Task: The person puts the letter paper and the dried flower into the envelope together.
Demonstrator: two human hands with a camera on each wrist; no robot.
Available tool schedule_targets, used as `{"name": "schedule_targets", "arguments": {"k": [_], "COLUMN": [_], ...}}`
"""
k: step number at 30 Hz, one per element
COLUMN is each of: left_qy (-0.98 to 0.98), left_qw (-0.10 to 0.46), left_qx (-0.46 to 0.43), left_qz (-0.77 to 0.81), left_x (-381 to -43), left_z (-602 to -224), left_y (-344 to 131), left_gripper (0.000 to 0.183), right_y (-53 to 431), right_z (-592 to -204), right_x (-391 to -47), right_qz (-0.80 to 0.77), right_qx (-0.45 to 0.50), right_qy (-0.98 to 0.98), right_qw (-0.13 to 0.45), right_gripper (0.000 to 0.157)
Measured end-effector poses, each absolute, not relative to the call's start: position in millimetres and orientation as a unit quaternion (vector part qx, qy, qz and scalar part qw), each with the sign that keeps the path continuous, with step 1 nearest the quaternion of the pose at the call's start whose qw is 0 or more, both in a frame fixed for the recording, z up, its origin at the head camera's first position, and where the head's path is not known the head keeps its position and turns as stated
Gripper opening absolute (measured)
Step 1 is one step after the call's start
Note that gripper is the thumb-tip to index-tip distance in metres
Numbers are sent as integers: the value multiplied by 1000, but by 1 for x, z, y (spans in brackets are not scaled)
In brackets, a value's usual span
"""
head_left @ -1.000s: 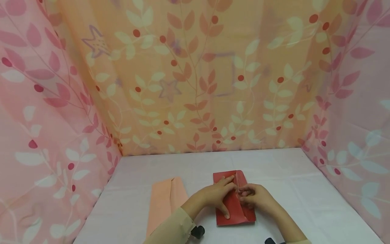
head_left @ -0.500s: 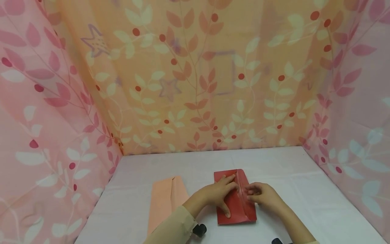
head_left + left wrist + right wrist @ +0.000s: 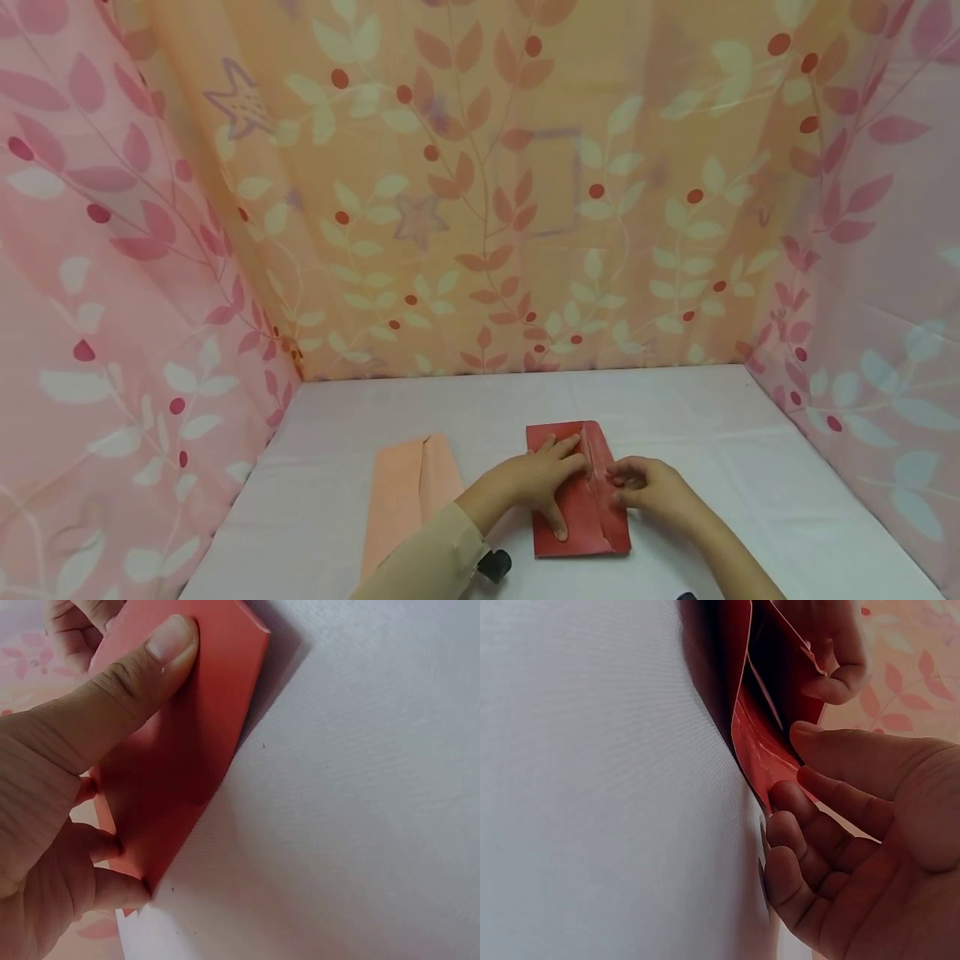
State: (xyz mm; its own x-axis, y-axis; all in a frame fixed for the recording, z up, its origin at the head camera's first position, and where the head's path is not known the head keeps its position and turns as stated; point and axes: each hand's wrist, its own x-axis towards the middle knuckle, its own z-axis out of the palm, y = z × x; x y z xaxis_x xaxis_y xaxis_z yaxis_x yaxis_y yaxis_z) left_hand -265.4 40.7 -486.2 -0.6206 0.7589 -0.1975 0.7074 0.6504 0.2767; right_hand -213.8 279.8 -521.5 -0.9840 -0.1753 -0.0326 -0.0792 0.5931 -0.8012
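A red paper envelope (image 3: 573, 508) lies on the white table with its long flap along the right side in the head view. My left hand (image 3: 543, 479) presses on it, fingers spread and thumb (image 3: 142, 679) stretched across the paper in the left wrist view. My right hand (image 3: 648, 487) is at the flap's right edge, fingers bent. Seen from the right wrist, the flap (image 3: 757, 754) stands partly raised from the envelope's dark opening, and the right thumb and fingertips pinch its edge. Part of the envelope is hidden under my left hand.
A peach-coloured envelope (image 3: 390, 492) lies left of the red one, partly covered by my left sleeve. The white table (image 3: 697, 417) meets a patterned orange cloth (image 3: 480, 275) at the back and pink cloth at both sides.
My right hand has moved from the envelope's middle fold out to the flap's right edge. My left hand stays on the envelope, and the flap spreads further to the right.
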Motion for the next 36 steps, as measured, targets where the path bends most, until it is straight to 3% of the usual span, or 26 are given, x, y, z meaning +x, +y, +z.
{"name": "schedule_targets", "arguments": {"k": [12, 26, 36], "left_qy": [898, 902, 899], "left_qw": [159, 135, 96], "left_qx": [405, 405, 422], "left_qz": [73, 62, 67], "left_x": [-267, -268, -265], "left_z": [-485, -490, -487], "left_y": [48, 45, 35], "left_gripper": [90, 116, 89], "right_y": [288, 293, 295], "right_z": [-517, -515, -512], "right_x": [-209, -199, -194], "right_qz": [-389, -339, -306], "right_qx": [-63, -48, -67], "right_qy": [919, 939, 949], "right_qw": [15, -28, -45], "right_gripper": [39, 34, 31]}}
